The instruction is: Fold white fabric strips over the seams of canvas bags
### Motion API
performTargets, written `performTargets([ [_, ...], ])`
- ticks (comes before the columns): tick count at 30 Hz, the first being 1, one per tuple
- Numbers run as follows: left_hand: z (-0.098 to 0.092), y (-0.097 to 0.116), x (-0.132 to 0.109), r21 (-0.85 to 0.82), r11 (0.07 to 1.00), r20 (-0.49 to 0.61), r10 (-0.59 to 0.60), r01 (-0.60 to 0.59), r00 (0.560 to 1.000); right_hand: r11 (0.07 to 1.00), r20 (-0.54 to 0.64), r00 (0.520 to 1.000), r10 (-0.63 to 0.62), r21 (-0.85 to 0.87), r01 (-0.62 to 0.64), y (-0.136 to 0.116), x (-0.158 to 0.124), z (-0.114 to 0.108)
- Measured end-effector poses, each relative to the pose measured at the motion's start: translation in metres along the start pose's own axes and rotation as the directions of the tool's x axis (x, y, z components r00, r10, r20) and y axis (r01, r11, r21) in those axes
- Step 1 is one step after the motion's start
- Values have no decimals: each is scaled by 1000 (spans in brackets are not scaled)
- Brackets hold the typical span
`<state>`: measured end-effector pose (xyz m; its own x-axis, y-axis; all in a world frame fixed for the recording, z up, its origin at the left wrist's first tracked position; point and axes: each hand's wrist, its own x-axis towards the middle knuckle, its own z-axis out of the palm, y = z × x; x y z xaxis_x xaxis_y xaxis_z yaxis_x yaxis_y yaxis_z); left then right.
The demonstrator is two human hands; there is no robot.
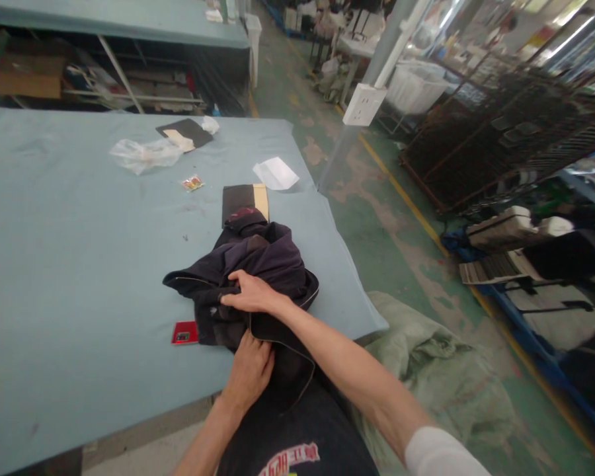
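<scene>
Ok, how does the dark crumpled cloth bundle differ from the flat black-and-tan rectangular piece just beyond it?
The dark crumpled cloth bundle is bunched in folds; the black-and-tan rectangular piece lies flat. The bundle looks larger than the piece's visible part. The left hand and right hand touch the bundle, not the piece. Both things are mostly dark.

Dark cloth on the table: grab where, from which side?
Probably pinch the flap of the dark cloth by its pale-trimmed edge, coming from the person's left: it juts out from the bunched folds, while left hand and right hand occupy the nearer part.
</scene>
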<state>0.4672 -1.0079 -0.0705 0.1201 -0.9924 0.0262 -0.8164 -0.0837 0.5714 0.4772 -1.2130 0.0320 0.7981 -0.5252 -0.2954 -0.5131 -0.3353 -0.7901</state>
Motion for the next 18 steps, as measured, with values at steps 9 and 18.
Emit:
performTargets([
  [9,-22,14,-22,-355,911,-87,-257,211,962,998,-383,922,-62,-7,64,63,-69,-106],
  [18,-68,-6,24,-685,453,-79,-825,571,560,984,-376,910,-175,-102,147,49,-104,-25],
])
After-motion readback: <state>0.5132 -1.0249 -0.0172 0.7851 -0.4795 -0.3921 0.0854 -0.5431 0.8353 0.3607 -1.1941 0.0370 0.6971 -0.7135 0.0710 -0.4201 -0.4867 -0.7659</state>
